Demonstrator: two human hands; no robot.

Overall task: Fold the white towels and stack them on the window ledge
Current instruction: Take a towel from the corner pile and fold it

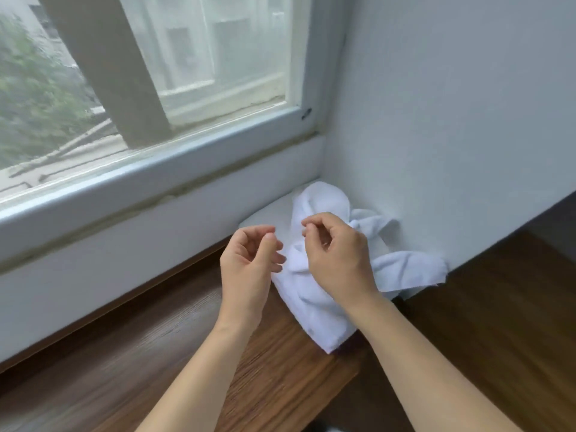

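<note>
A heap of crumpled white towels (321, 319) lies on the wooden window ledge (149, 353), pushed into the corner against the right wall. One end of the heap (408, 269) spreads toward that wall. My left hand (246, 263) hovers just left of the heap, fingers loosely curled and holding nothing. My right hand (338, 254) hovers over the middle of the heap, fingers loosely curled as well, with no cloth in them. Both forearms cover part of the ledge and the heap's near side.
A flat white patch (265, 213) lies behind the heap; whether it is a folded towel or part of the sill I cannot tell. The window frame (156, 173) runs along the back. The white wall (436, 120) closes the right side.
</note>
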